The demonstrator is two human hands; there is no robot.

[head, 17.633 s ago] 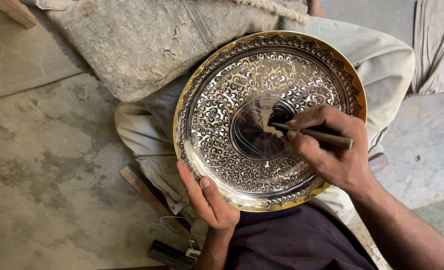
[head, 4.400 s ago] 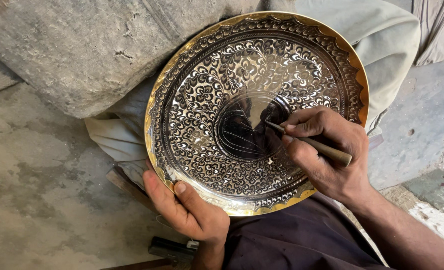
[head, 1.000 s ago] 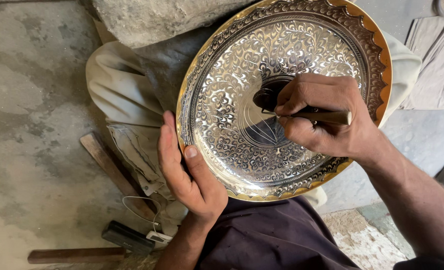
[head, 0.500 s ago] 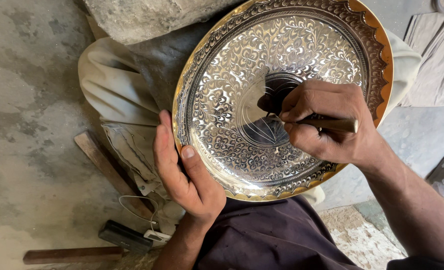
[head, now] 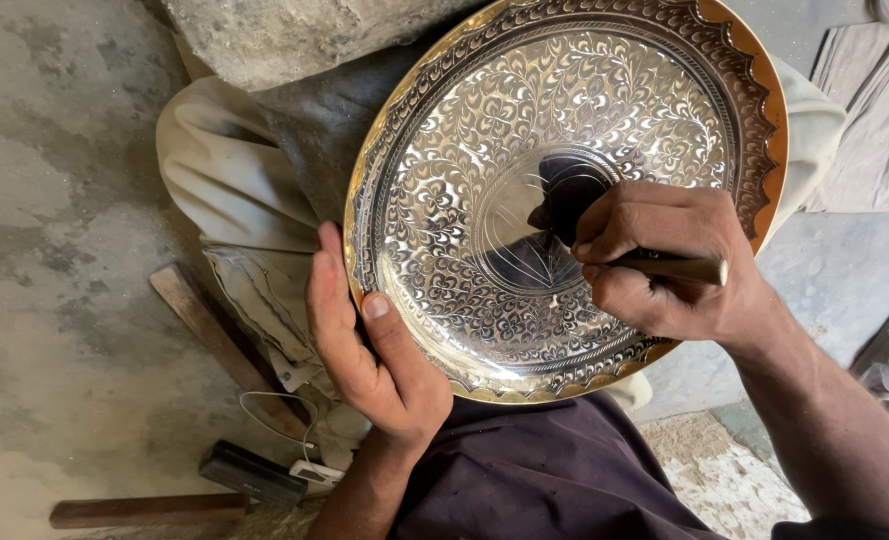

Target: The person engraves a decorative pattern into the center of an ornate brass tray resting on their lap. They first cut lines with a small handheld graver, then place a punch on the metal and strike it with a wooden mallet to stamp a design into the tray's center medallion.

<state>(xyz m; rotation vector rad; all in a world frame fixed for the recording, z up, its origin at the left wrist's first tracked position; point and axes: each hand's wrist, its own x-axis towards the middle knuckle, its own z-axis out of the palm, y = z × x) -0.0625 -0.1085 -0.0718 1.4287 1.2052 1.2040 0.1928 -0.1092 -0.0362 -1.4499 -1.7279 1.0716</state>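
Gripping the engraved plate (head: 565, 190) rim at seven o'clock, the left hand (head: 370, 345) has turned it slightly; the right hand (head: 665, 260), clamped on the engraving tool (head: 680, 268), keeps cutting the centre medallion.

Bright, diffuse daylight is filling the frame; the concrete floor (head: 55, 250) is staying evenly lit with only soft shadows. The engraved plate (head: 485, 130) is throwing strong specular glare across its upper left, and the right hand (head: 665, 260) is casting a dark shadow on its centre. Focus is holding sharp throughout, with no obvious motion blur.
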